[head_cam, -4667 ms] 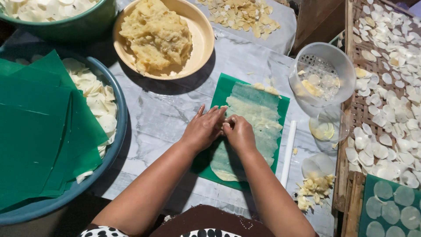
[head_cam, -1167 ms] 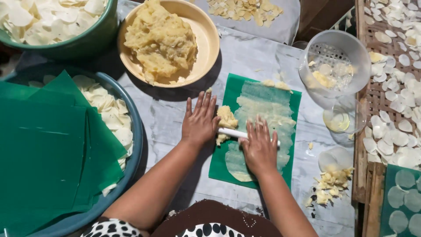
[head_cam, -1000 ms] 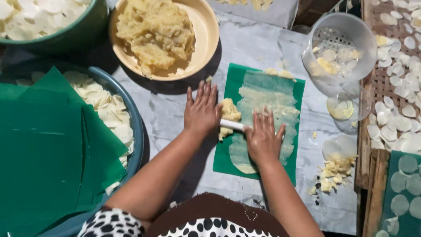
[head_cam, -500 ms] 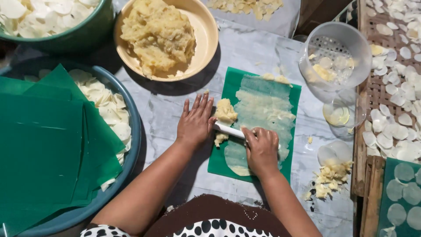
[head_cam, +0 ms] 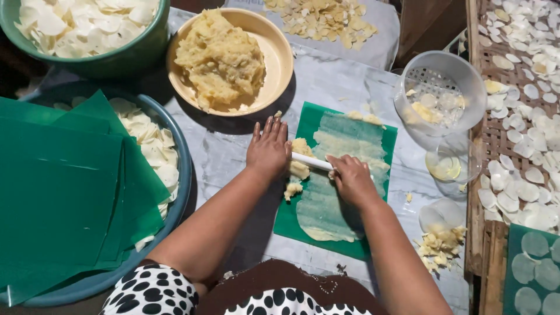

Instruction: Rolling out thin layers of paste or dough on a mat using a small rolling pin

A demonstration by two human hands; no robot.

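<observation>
A green plastic sheet (head_cam: 385, 135) lies flat on the grey cloth, with a thin pale layer of dough (head_cam: 329, 201) spread down its middle. A white rod (head_cam: 312, 162) lies across the sheet. My left hand (head_cam: 268, 149) rests flat on the rod's left end, fingers spread. My right hand (head_cam: 350, 178) is curled over the rod's right part. Small yellow lumps of dough (head_cam: 298, 169) sit at the sheet's left edge, just beside my left hand.
A tan bowl (head_cam: 279, 55) of yellow dough stands behind the sheet. At left a blue basin (head_cam: 182, 192) holds pale discs and a stack of green sheets (head_cam: 58, 186). A white strainer (head_cam: 455, 73), a small oil cup (head_cam: 446, 166) and drying racks (head_cam: 496, 137) are at right.
Earlier both hands pressed on the sheet without the rod. Since then they took up the white rod and worked it over the dough, drawing slightly nearer, leaving dough lumps at the left edge.
</observation>
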